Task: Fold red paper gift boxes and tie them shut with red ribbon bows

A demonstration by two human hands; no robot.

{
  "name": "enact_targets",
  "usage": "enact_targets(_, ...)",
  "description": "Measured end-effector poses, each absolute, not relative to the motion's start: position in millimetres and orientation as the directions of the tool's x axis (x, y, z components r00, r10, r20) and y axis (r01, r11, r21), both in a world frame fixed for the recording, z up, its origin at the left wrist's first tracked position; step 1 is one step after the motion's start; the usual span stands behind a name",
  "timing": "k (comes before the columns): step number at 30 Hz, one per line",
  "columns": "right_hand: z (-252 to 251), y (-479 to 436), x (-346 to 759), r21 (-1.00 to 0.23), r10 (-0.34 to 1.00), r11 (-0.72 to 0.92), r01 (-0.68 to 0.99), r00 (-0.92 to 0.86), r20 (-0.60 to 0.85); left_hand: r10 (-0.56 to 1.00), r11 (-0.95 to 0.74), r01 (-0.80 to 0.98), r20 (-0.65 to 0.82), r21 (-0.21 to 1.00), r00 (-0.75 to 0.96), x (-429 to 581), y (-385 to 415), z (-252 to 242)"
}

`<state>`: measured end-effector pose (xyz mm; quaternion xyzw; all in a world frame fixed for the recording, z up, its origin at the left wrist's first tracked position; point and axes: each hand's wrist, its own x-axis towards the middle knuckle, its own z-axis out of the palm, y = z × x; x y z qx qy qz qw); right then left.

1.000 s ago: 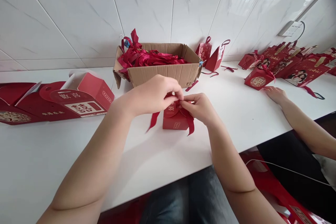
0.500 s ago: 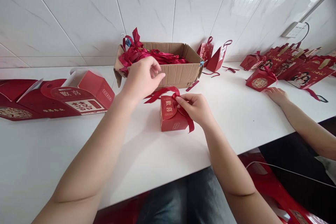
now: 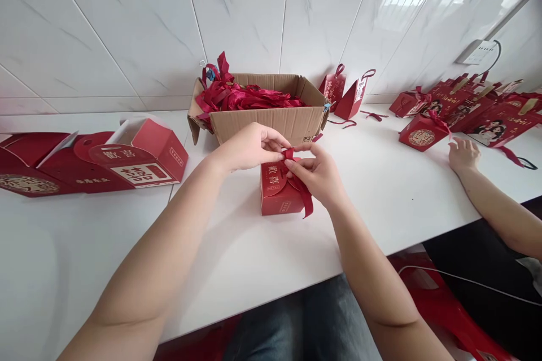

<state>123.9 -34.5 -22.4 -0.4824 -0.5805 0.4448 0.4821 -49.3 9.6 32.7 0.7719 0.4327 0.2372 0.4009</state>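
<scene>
A small red gift box (image 3: 277, 197) with gold lettering stands on the white table in front of me. Red ribbon (image 3: 304, 190) lies at its top, one tail hanging down the right side. My left hand (image 3: 256, 146) is at the top left of the box, its thumb and fingertips closed on the ribbon. From the right, my right hand (image 3: 315, 170) pinches the same ribbon between thumb and forefinger above the lid. The fingers partly hide where the ribbon crosses itself.
Behind the gift box stands a cardboard box (image 3: 266, 124) full of red ribbons. Open red boxes (image 3: 127, 158) are lined up at left. At right are finished-looking boxes (image 3: 423, 132), gift bags (image 3: 495, 121) and a co-worker's hand (image 3: 464, 155).
My left hand has come down from in front of the cardboard box to the ribbon and closed on it. My right hand still pinches the ribbon. The co-worker's hand shifted slightly right.
</scene>
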Motion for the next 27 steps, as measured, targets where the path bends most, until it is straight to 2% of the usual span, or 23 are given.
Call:
enact_targets(2, -23.7, -35.1, 123.3, -0.981, 0.987, 0.155, 0.117, -0.056, 0.150, 0.871, -0.298, 0.523, 0.003, 0.799, 0.492, -50.4, 9.8, 32.2)
enact_targets(6, -25.5, -35.1, 122.8, -0.955, 0.978, 0.206, 0.212, -0.075, 0.194, 0.879, -0.298, 0.565, -0.010, 0.770, 0.476, -51.9, 7.5, 33.7)
enact_targets(13, -24.8, -33.2, 124.1, -0.942, 0.975, 0.221, 0.251, -0.069, 0.210, 0.850, -0.396, 0.444, 0.139, 0.804, 0.507, -48.6, 0.8, 36.8)
enact_targets(16, -25.9, -33.4, 124.1, -0.936, 0.973, 0.232, 0.264, -0.076, 0.219, 0.856, -0.382, 0.436, 0.133, 0.815, 0.500, -47.7, 0.5, 35.5)
enact_targets(22, -27.4, -33.7, 123.1, -0.960, 0.978, 0.206, 0.189, -0.037, 0.203, 0.857, -0.368, 0.432, 0.120, 0.823, 0.501, -46.0, 2.0, 32.1)
enact_targets(27, -27.0, -34.6, 121.6, -0.930, 0.960, 0.278, 0.239, -0.051, 0.274, 0.865, -0.357, 0.456, 0.104, 0.816, 0.491, -43.2, 1.6, 32.4)
